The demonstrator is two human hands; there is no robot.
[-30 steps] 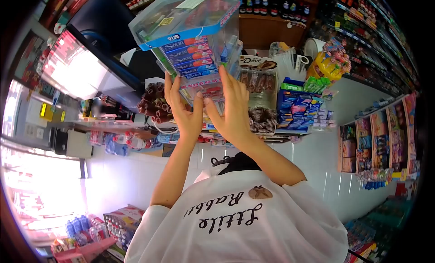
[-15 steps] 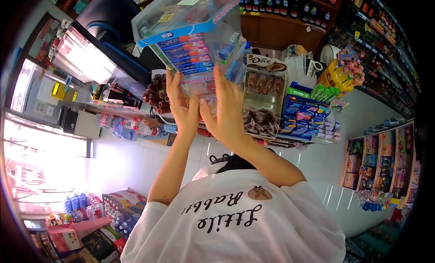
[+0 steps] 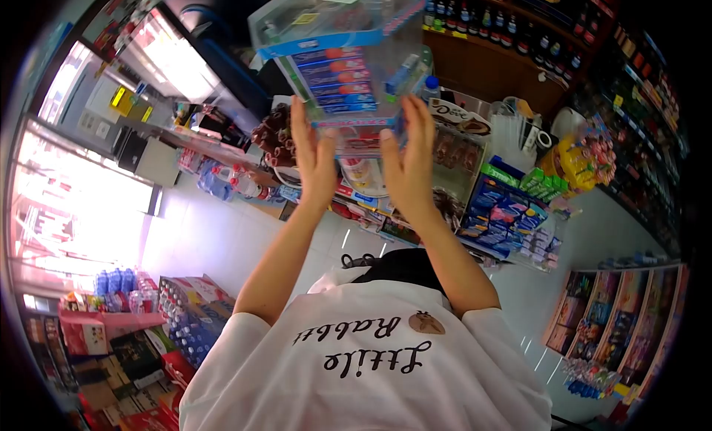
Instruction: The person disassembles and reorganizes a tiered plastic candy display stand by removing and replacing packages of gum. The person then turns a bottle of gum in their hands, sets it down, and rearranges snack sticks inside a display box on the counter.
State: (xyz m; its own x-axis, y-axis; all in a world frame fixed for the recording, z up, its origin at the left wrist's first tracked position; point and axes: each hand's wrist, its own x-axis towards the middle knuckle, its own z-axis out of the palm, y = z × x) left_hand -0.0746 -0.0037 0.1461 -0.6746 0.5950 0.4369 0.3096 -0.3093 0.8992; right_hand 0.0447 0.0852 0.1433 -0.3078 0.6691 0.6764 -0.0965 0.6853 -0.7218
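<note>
At sides of clear display case (image 3: 377, 53) — your left hand (image 3: 316, 160) and right hand (image 3: 409, 160) gripped it, small boxes (image 3: 337, 81) stacked inside.

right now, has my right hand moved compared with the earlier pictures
Yes, rightward in the picture: judged against the Dove tray, your right hand now covers more of the tray's left side.

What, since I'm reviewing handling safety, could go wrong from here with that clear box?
The left hand and right hand hold the clear box near its lower end, so it might tip. The packs inside could then slide. The Dove display, seemingly close to the right hand, might get knocked.
</note>
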